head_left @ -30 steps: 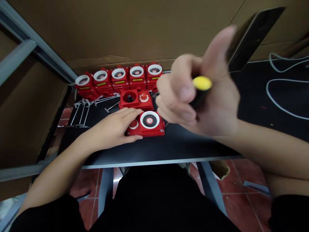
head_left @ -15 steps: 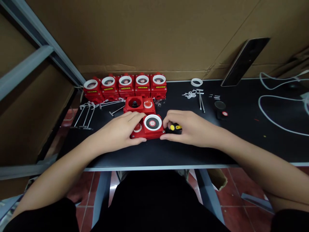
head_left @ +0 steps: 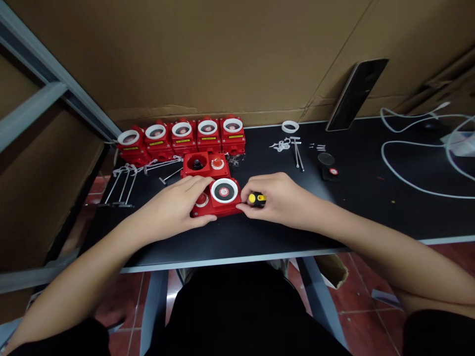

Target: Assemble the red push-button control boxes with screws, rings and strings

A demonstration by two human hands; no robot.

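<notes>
A red alarm box (head_left: 215, 208) lies near the front of the black table, its white ring (head_left: 224, 191) around a dark disc with a red-and-white label. My left hand (head_left: 181, 202) is closed around its left side, fingers over the back and thumb along the front edge. At the box's right end my right hand (head_left: 272, 198) is closed, with the black-and-yellow handle of a screwdriver (head_left: 257, 199) in its palm. Its thumb and fingertips meet at the box's right corner; any small part between them is hidden. A second red box (head_left: 205, 173) with an open round hole sits just behind.
Several red boxes with white rings (head_left: 181, 146) stand in a row by the cardboard wall. Metal T-shaped rods (head_left: 124, 190) lie left, more rods (head_left: 297, 155) right. Nearby are a loose white ring (head_left: 290, 127), screws (head_left: 319, 147), a black round part (head_left: 327, 165) and a white cable (head_left: 411, 143).
The whole view has shifted slightly, so things on the table appear further left. Both hands keep their places at the red box; the right fingers and the screwdriver handle have shifted a little.
</notes>
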